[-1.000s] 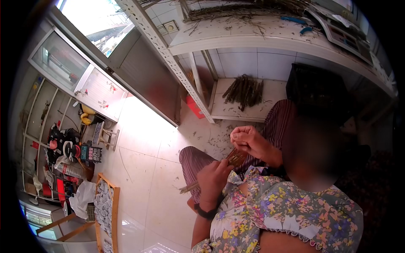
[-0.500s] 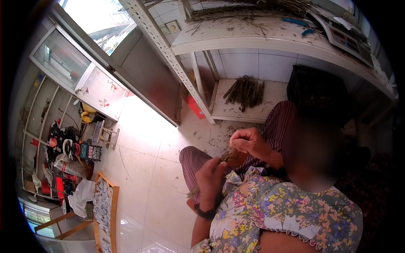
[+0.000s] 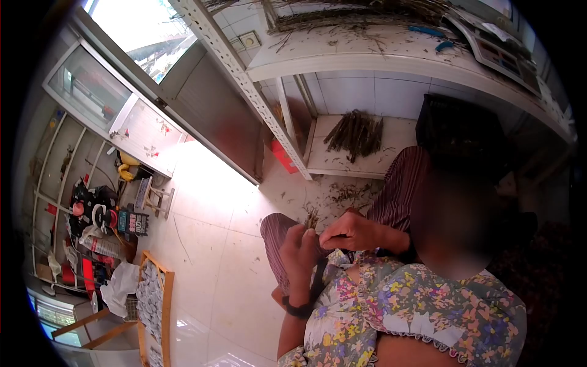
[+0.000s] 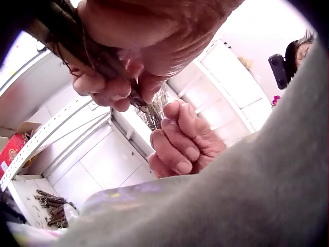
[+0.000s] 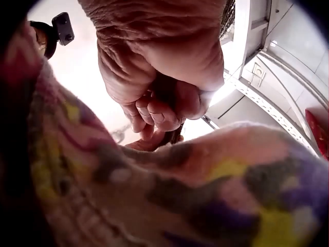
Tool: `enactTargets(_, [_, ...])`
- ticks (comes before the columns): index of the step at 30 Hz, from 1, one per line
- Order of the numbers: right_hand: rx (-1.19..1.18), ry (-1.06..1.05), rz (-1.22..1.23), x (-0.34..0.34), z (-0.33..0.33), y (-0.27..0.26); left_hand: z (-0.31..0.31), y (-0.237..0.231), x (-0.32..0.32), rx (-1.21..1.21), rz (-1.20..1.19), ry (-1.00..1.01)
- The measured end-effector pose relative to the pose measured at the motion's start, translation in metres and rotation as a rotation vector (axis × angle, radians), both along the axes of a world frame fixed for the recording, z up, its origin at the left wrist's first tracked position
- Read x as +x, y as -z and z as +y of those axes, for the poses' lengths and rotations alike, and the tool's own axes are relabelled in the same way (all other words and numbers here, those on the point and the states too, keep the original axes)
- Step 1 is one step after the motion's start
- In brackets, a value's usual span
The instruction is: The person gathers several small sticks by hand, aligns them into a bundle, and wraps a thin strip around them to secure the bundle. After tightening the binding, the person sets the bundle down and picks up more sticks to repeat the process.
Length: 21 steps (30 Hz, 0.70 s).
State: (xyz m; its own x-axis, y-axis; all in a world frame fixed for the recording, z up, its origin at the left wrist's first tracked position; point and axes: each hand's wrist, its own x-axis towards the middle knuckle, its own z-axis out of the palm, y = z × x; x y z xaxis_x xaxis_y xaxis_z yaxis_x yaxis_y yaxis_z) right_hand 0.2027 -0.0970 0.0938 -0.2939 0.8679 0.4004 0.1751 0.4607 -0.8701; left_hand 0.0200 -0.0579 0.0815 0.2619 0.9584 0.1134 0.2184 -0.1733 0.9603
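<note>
We see the person's left hand [image 3: 298, 254] gripping a small bundle of thin twigs [image 3: 312, 219], its fingers curled round the stems. The twig ends rise just above that hand, in front of the striped trouser legs [image 3: 394, 183]. The right hand [image 3: 356, 234] is just beside it, fingers curled narrow; we cannot tell whether they pinch a twig. In the left wrist view we see the twigs angling down from the left hand to just beside the right fingertips.

Plant scraps [image 3: 348, 194] litter the tiled floor [image 3: 238, 269] near the knees. Beyond them, a pile of short cut sticks [image 3: 356, 134] lies on the low shelf [image 3: 321, 160], with a black crate [image 3: 455, 128] to its right. On the upper shelf [image 3: 342, 63] we see long branches [image 3: 361, 18], loose scraps and something blue [image 3: 426, 29].
</note>
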Motion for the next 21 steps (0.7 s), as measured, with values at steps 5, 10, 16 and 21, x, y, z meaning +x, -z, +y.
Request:
enactTargets(5, [-0.166,0.079,0.082,0.006,0.003,0.01,-0.006,-0.022,0.005,-0.305,-0.357,0.028])
enactTargets(10, [-0.204,0.107,0.108,0.008,0.004,0.009,-0.006,-0.024,0.004,-0.387,-0.484,0.127])
enactTargets(16, [-0.04,0.0,0.043,0.006,0.006,0.007,-0.004,-0.023,0.004,-0.392,-0.463,0.163])
enactTargets(21, [0.0,0.055,0.113,0.003,0.003,0.0,-0.003,-0.023,0.003,-0.382,-0.466,0.056])
